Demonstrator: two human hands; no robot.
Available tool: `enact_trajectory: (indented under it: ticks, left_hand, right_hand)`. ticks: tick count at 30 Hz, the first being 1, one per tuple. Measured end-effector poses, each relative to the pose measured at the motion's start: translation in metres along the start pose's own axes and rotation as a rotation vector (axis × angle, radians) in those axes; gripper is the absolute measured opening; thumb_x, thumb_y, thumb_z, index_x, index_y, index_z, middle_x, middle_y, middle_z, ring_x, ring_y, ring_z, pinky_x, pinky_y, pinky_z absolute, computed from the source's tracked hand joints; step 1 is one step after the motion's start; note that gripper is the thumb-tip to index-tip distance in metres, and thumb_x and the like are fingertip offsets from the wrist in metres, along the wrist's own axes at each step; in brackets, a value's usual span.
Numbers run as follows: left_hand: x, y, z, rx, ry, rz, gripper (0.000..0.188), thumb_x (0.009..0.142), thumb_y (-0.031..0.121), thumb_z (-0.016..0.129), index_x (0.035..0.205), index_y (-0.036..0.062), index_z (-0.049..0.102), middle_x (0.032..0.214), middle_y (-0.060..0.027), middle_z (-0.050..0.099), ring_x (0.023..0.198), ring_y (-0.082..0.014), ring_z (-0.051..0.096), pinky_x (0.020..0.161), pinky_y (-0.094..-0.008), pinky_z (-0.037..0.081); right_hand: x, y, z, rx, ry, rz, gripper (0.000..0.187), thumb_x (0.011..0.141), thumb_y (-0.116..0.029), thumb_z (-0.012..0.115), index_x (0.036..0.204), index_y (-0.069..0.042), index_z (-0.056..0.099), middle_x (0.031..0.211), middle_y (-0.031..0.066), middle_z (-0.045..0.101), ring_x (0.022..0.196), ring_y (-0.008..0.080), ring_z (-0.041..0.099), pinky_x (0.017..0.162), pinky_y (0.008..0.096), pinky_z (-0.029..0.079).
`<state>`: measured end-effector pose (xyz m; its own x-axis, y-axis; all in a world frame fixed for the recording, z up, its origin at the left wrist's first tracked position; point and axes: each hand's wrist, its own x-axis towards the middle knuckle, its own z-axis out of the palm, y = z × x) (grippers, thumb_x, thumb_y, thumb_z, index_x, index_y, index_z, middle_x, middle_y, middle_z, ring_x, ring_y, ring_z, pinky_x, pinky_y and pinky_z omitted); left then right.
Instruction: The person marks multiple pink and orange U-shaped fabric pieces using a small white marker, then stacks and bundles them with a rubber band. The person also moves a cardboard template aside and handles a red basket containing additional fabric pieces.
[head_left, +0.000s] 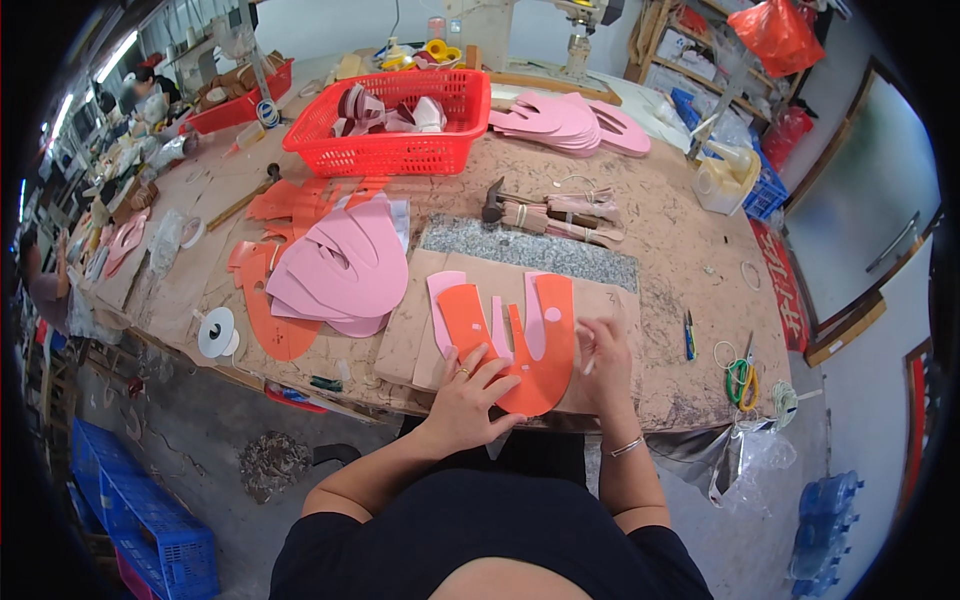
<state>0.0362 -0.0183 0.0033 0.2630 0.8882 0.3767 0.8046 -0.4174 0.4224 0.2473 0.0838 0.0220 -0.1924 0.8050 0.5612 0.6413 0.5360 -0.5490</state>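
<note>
An orange U-shaped template [540, 385] lies over a pink U-shaped piece [448, 340] on a tan board at the table's near edge. Pink shows past the template's edges and through its small cut-outs. My left hand [468, 398] rests on the template's left side, fingers spread flat. Beside its right edge, my right hand [607, 362] is closed in a pinch, slightly blurred. A small pale tip shows at its fingers, but I cannot make out what it belongs to. To the left, a fanned stack of pink pieces [350, 260] overlaps more orange templates [285, 325].
Behind the board lies a speckled stone slab [540, 258], with a hammer [493, 203] and banded strips [570, 215] beyond. A red basket [385, 155] and pink pieces [555, 125] stand farther back. Scissors [742, 382], a blue-handled tool [690, 335] and a white spool [217, 333] flank the work.
</note>
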Motion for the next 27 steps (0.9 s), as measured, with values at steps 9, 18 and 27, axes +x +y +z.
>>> enact_trajectory:
  ticks: [9,18,27]
  left_hand:
    - [0.002,-0.001,-0.001,-0.006,-0.005,0.008,0.053,0.076,0.049,0.074,0.115,0.0142,0.065,0.132,-0.0077,0.054,0.134,-0.0367,0.04,0.112,-0.0622,0.02]
    - [0.003,-0.001,-0.001,0.017,0.043,0.027,0.05,0.076,0.049,0.075,0.111,0.0142,0.067,0.13,-0.0073,0.055,0.133,-0.0349,0.041,0.111,-0.0609,0.023]
    - [0.002,-0.004,0.002,0.029,0.051,0.033,0.049,0.076,0.049,0.075,0.109,0.0143,0.067,0.128,-0.0067,0.056,0.132,-0.0344,0.041,0.111,-0.0609,0.024]
  right_hand:
    - [0.034,-0.022,0.033,0.638,-0.401,0.253,0.016,0.097,-0.014,0.06,0.096,0.001,0.063,0.09,0.008,0.064,0.081,0.0149,0.064,0.07,0.0262,0.053]
    - [0.047,-0.05,0.076,0.436,-0.419,-0.002,0.012,0.09,-0.006,0.065,0.098,0.003,0.062,0.081,0.0117,0.068,0.075,0.0166,0.069,0.066,0.0288,0.054]
    - [0.048,-0.051,0.082,0.493,-0.4,-0.094,0.011,0.091,-0.006,0.063,0.1,0.001,0.062,0.087,0.0139,0.067,0.071,0.0199,0.069,0.063,0.0305,0.053]
